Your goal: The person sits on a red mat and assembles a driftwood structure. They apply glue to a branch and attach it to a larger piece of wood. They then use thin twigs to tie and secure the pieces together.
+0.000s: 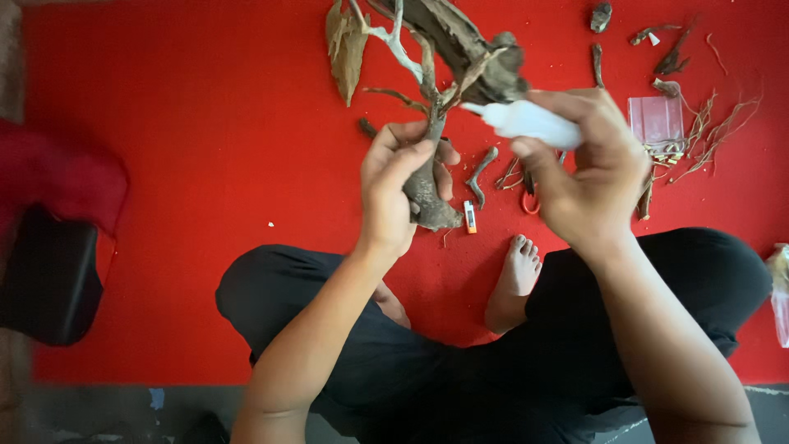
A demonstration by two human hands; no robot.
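Observation:
My left hand (394, 185) grips the thick lower trunk of a branched piece of driftwood (448, 62), holding it upright above the red carpet. My right hand (588, 168) holds a small white squeeze bottle (526, 122), its nozzle pointing left and touching the wood where thin branches meet the trunk. A flat, leaf-like bark piece (345, 45) hangs at the upper left of the driftwood.
Loose twigs and root scraps (699, 123), a clear plastic bag (656, 119), a small lighter (469, 216) and orange-handled scissors (530, 197) lie on the red carpet (205, 164). My crossed legs in black trousers and a bare foot (514, 279) are below. A dark object (49, 279) sits at left.

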